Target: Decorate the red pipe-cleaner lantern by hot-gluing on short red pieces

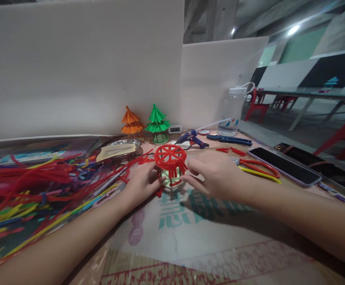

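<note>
A small red pavilion model [170, 158] made of fuzzy craft stems stands on the table, with a spoked ring on top, short red strips hanging at its front right and a pale round base. My left hand [143, 178] is closed at its left side, thumb and fingers about a post. At the right side is my right hand [215, 172], its thumb tip by the base's edge and its curled forefinger near the hanging strips. A gap shows between that thumb and forefinger. Red stem pieces [145, 159] lie behind my left hand.
Behind stand an orange model [130, 120] and a green model [157, 122], a metal dish [131, 145], a blue glue gun [192, 138] and a water bottle [230, 111]. Pliers [261, 167] and a phone [283, 165] lie right. Colourful craft stems [27, 190] heap up left.
</note>
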Motion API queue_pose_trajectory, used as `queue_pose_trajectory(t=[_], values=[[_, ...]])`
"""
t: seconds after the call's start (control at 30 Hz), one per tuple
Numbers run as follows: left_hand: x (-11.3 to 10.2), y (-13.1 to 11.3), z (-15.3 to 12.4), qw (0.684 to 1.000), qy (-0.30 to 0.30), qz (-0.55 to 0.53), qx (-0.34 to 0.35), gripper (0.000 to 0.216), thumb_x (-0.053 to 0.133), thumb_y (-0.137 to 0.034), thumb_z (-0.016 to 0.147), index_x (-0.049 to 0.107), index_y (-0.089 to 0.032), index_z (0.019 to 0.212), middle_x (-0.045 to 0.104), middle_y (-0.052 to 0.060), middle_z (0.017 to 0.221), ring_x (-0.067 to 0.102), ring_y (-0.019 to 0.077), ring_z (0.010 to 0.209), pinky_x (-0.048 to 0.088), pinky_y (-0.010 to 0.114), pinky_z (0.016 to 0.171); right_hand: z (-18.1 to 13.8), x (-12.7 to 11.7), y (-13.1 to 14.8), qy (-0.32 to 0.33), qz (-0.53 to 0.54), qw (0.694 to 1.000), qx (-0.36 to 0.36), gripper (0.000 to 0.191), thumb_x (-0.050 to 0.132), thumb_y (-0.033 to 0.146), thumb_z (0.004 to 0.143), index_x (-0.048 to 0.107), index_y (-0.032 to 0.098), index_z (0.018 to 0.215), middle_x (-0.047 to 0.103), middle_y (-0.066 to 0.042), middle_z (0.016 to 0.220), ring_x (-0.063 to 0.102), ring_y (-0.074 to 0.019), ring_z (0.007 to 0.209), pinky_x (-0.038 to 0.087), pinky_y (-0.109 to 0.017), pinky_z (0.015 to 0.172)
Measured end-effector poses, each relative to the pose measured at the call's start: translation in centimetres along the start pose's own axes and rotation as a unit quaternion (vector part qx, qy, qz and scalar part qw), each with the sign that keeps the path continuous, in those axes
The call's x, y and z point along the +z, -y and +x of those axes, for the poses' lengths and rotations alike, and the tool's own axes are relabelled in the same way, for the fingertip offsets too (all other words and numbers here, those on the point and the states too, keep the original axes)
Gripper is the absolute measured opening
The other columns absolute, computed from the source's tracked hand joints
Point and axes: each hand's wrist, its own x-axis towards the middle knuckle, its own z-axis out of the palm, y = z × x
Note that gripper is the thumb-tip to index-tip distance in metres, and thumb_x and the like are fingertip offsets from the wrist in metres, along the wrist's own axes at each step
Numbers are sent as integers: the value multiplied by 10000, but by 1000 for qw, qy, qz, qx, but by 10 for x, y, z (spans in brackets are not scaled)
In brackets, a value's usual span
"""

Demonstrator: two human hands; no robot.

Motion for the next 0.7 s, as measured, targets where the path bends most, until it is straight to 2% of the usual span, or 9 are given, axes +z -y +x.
queue_pose_trajectory(t=[0.1, 0.17, 0.23, 0.53, 0.7], values=[[-1, 0, 1, 1000, 5, -9, 0, 204, 617, -306, 916, 646, -187, 1079, 737, 88, 1081, 655, 264, 966, 478, 376, 870, 2, -5, -4, -9, 24, 1000, -8, 224, 611, 354, 971, 648, 136, 1010, 733, -97, 859, 652, -244, 776, 419, -350, 662], [-1, 0, 1, 1000, 7, -15, 3, 225, 614, -297, 919, 643, -189, 1115, 733, 92, 1116, 657, 266, 997, 480, 378, 892, 2, -4, -6, -5, 35, 999, -14, 326, 667, 324, 942, 606, 128, 1196, 747, -126, 1025, 675, -270, 922, 476, -375, 761], [-2, -1, 2, 1000, 5, -19, 8, 238, 609, -286, 922, 640, -191, 1138, 728, 96, 1152, 657, 269, 1033, 479, 380, 915, 2, -1, -7, 2, 36, 999, -20, 407, 699, 299, 924, 573, 131, 1272, 732, -147, 1118, 666, -287, 1007, 497, -409, 844], [-2, 0, 1, 1000, -2, 0, 14, 195, 608, -282, 912, 647, -192, 1081, 734, 84, 1093, 664, 267, 985, 486, 363, 865, 2, 7, -6, -10, 22, 999, -33, 231, 578, 239, 1003, 621, 123, 1199, 725, -144, 1045, 650, -274, 931, 495, -411, 823], [-2, 0, 1, 1000, -3, -8, 18, 205, 605, -292, 920, 647, -186, 1090, 732, 85, 1106, 665, 266, 1004, 488, 365, 875, 1, 9, -7, -9, 15, 999, -34, 235, 556, 245, 1017, 620, 116, 1202, 720, -138, 1018, 646, -268, 907, 481, -387, 785]])
